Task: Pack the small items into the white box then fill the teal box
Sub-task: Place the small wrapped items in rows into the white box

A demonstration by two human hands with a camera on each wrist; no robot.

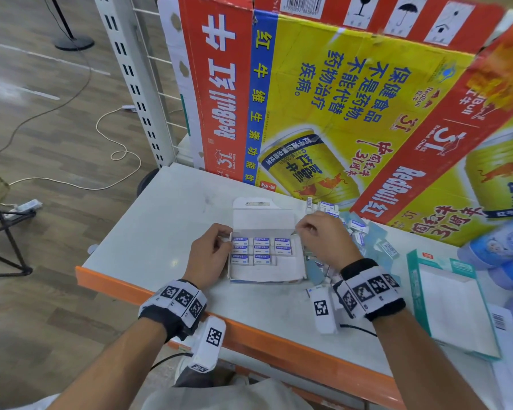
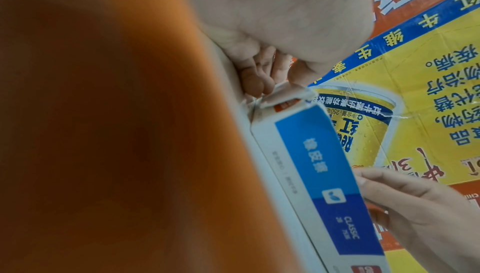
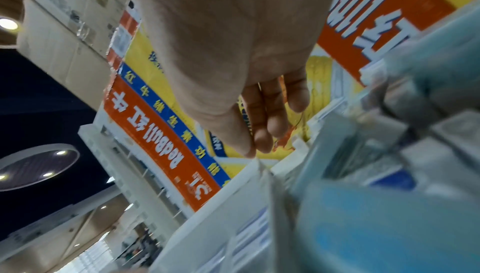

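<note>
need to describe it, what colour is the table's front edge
Orange; the table edge shows best in the head view.

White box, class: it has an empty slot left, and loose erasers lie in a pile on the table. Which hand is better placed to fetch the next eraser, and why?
Probably the right hand: the eraser pile lies beside it, right of the white box. The left hand holds the far edge.

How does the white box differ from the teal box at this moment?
The white box holds rows of erasers; the teal box looks empty. Both hands, left and right, touch the white box; nothing touches the teal box. Both lie open on the table.
</note>
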